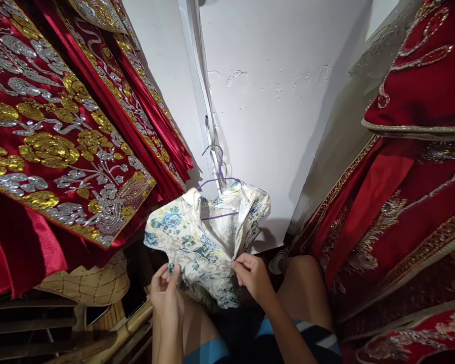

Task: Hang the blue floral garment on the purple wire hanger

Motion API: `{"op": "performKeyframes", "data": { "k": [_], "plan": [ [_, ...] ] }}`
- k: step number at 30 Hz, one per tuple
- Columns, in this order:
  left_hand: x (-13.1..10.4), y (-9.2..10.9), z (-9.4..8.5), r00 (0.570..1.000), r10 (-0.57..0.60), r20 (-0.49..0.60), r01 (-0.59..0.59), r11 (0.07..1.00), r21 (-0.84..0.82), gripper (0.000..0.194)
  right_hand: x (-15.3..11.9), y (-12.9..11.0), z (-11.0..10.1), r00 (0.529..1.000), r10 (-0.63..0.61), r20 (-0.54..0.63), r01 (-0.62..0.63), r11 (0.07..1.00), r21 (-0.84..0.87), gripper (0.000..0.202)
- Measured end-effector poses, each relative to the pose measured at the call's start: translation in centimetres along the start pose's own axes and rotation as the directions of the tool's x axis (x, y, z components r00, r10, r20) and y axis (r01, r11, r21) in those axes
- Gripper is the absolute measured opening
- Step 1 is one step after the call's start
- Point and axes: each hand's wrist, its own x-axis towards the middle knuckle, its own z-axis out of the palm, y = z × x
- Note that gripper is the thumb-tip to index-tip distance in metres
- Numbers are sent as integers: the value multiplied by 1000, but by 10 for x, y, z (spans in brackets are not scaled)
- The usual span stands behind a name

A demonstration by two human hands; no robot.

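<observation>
1 garment (207, 253), short-sleeved, white ground with blue, green and yellow floral print, front parted at the neck; located in front of the person, above the lap, on 1 purple hanger (221, 162) whose wire shows through the neck. Left hand (169, 288): thumb and fingers pinched on the garment's side edge, below the sleeve. Right hand (252, 275): thumb and fingertips closed on the fabric at the lower end of the front parting; whether a zip pull lies between them is too small to tell. Behind: 1 white panel (265, 126), surface scuffed, with 1 pale vertical strip (193, 55) near the hanger's hook. To the left: red clothing (56, 116), gold and silver sequinned flowers; beneath it, 1 tan item (87, 283) with a crossed-line pattern. To the right: further red costumes (390, 212), beaded trim. Below: the person's bare knees and blue-banded shorts (207, 352).
</observation>
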Motion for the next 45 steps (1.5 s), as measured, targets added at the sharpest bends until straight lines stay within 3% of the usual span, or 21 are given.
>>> {"op": "performKeyframes", "data": {
  "k": [2,3,6,8,11,17,22,31,39,45],
  "plan": [
    [-6,1,5,972,193,-135,-187,981,50,50,-1,-2,0,1000,8,-6,-8,1000,-8,28],
    [-12,2,9,958,261,-122,-252,964,82,46,-1,-3,1,1000,10,-2,-10,1000,-3,28],
    [-36,4,27,934,309,179,-337,927,163,31,-2,-4,5,1000,19,14,-19,1000,24,28],
    [-51,2,41,875,279,395,-372,911,180,24,-2,-4,7,999,27,29,-28,998,49,26],
    [-65,-2,58,808,248,535,-398,899,183,16,-4,-4,7,999,27,41,-30,997,73,19],
    [-71,-4,79,772,250,584,-419,891,172,9,-3,-3,-1,997,-6,-74,11,997,75,18],
    [-73,-3,85,734,282,618,-455,880,139,12,-1,-13,-5,985,-8,-174,30,992,126,19],
    [-68,-10,76,724,265,637,-473,862,180,16,14,-39,-4,988,5,-153,31,972,234,27],
    [-64,-11,73,745,270,610,-475,857,200,19,35,-62,2,994,-57,-88,82,947,311,22],
    [-62,-17,72,721,258,644,-496,840,220,19,54,-88,4,988,-116,-99,142,936,321,23]
  ]
}}
